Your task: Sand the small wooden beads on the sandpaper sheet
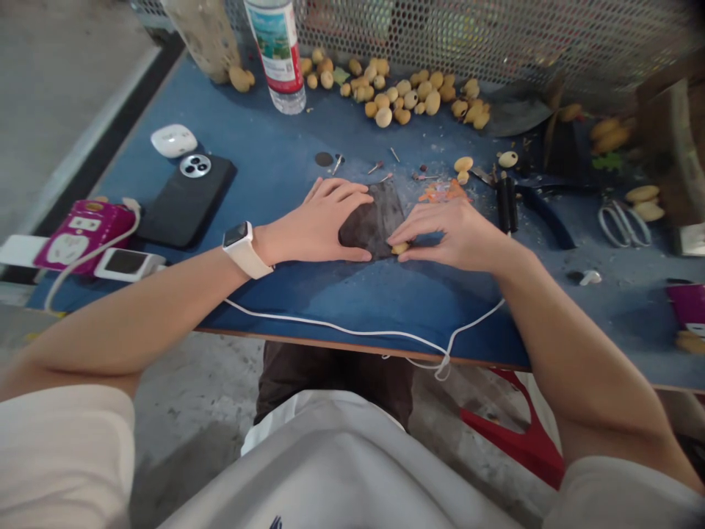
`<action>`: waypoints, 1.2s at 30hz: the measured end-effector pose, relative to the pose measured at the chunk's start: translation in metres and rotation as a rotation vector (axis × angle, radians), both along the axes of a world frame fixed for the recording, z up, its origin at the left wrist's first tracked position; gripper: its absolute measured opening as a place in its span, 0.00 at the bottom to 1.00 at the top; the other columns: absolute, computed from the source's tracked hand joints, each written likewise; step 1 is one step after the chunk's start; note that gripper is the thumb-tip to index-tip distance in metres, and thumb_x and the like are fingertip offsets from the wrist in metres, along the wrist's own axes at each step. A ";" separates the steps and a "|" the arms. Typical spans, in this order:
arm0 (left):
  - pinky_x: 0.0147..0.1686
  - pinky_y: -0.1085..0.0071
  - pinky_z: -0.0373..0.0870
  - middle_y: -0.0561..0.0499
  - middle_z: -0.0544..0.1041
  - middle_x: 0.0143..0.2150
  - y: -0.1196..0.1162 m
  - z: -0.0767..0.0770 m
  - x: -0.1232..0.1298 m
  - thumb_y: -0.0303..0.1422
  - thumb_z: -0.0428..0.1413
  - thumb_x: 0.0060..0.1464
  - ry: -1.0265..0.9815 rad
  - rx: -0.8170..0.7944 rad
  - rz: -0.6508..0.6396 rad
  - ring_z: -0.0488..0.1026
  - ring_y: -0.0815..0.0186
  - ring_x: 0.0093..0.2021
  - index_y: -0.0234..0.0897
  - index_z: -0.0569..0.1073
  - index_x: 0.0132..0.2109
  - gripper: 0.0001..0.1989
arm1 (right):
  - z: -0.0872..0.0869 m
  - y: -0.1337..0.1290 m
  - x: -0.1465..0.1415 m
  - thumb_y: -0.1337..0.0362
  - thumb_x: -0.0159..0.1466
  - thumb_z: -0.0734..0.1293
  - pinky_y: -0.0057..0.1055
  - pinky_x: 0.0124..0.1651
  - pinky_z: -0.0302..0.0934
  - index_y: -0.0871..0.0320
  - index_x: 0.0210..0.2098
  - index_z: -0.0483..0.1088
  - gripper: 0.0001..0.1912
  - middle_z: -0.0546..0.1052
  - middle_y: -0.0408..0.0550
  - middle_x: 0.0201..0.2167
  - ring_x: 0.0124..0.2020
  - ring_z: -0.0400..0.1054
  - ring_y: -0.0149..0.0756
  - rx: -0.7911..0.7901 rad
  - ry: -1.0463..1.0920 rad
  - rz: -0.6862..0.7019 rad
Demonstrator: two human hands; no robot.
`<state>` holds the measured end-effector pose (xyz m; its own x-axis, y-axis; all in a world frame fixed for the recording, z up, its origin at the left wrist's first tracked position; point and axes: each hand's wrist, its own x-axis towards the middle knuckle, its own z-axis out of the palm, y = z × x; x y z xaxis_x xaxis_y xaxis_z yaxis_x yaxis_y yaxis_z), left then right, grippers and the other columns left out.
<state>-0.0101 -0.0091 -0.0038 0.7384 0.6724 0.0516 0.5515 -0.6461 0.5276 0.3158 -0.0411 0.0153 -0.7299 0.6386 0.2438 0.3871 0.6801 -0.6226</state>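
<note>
- Far left: purple socket block [104, 218], with a white cable [330, 323] running along the near edge of the blue tabletop [324, 290].
- Next right: white rounded case [173, 141] and black phone [190, 202], the latter lying with its camera ring uppermost.
- Left of centre, toward the back: labelled bottle [278, 51], upright.
- Centre: left hand [324, 224], palm down, thumb and fingers spread apart over the left part of a dark flat sheet [384, 213] (a pale-strapped watch [241, 248] is worn on this wrist).
- Sheet's near right corner: small tan piece [399, 249], clamped between thumb and fingertips of the right hand [452, 228]; contact between piece and sheet cannot be determined.
- Beyond the right hand: orange scraps [443, 192]; farther back, a row of yellowish knobbly pieces [424, 95].
- Right: black-handled tool [505, 206], then scissors [622, 224], lying well apart from the hand.
</note>
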 end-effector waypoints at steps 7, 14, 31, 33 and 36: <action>0.90 0.30 0.45 0.36 0.66 0.90 0.000 -0.001 0.000 0.67 0.72 0.63 -0.015 0.002 0.000 0.54 0.31 0.90 0.45 0.73 0.82 0.51 | -0.003 0.003 0.006 0.52 0.73 0.84 0.44 0.52 0.82 0.43 0.45 0.93 0.06 0.93 0.45 0.47 0.41 0.87 0.45 0.005 0.011 -0.012; 0.91 0.31 0.44 0.35 0.67 0.89 0.001 -0.001 -0.001 0.66 0.72 0.63 -0.009 0.010 -0.014 0.54 0.30 0.90 0.44 0.71 0.83 0.53 | -0.003 -0.001 -0.006 0.59 0.74 0.82 0.44 0.58 0.82 0.44 0.47 0.92 0.04 0.94 0.45 0.46 0.48 0.90 0.47 -0.026 0.105 0.021; 0.91 0.30 0.42 0.36 0.65 0.91 -0.001 0.001 -0.002 0.67 0.70 0.65 0.017 0.008 -0.010 0.53 0.30 0.91 0.44 0.70 0.84 0.52 | -0.010 -0.008 -0.011 0.63 0.76 0.76 0.42 0.52 0.80 0.45 0.53 0.94 0.12 0.92 0.49 0.50 0.43 0.86 0.43 0.160 0.036 0.008; 0.91 0.30 0.42 0.36 0.65 0.91 -0.001 0.000 -0.003 0.67 0.70 0.65 0.012 0.009 -0.012 0.53 0.30 0.91 0.44 0.70 0.84 0.52 | -0.010 -0.011 -0.012 0.63 0.77 0.76 0.42 0.53 0.80 0.46 0.58 0.92 0.15 0.91 0.51 0.50 0.45 0.86 0.44 0.180 0.019 -0.003; 0.91 0.29 0.41 0.37 0.65 0.91 -0.001 0.000 -0.003 0.68 0.70 0.66 0.004 0.005 -0.016 0.53 0.30 0.91 0.46 0.70 0.84 0.52 | -0.011 -0.013 -0.013 0.62 0.77 0.76 0.42 0.54 0.80 0.47 0.60 0.91 0.15 0.91 0.51 0.50 0.46 0.86 0.46 0.188 0.001 -0.020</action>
